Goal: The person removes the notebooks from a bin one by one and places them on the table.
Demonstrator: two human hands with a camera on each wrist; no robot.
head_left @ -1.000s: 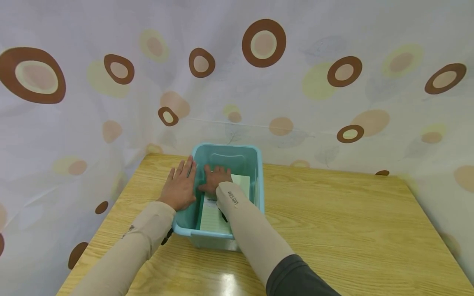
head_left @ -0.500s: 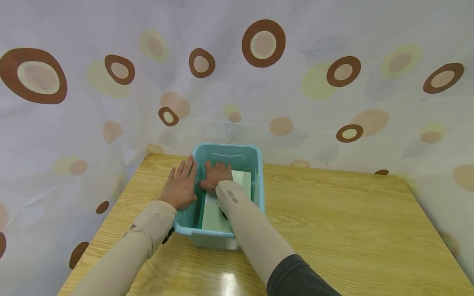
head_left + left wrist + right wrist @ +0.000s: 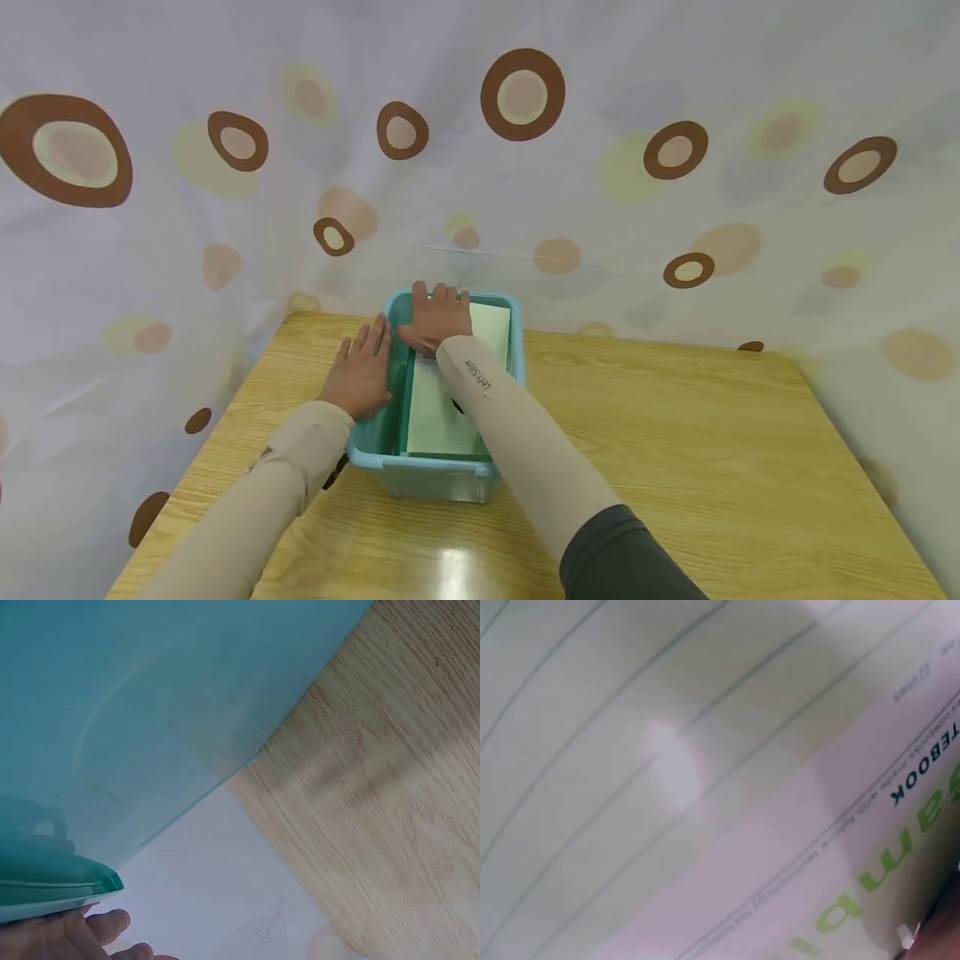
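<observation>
A pale green notebook with printed lines lies in the blue-green plastic bin. Its far end is raised near the bin's back rim, under my right hand. That hand grips the notebook near its far left part, thumb out to the left; the fingertips are partly hidden. In the right wrist view the notebook cover fills the frame, with "NOTEBOOK" printed along a pink band. My left hand rests on the bin's left rim, fingers straight and pointing away. The left wrist view shows the bin's translucent wall close up.
A wooden table extends to the right of the bin. Patterned sheeting with brown and beige ovals hangs behind it and at both sides. A darker green edge shows beneath the notebook's left side.
My right hand has moved up and away toward the bin's back rim, and the notebook's far end has risen with it. The left hand has stayed at the left rim.
</observation>
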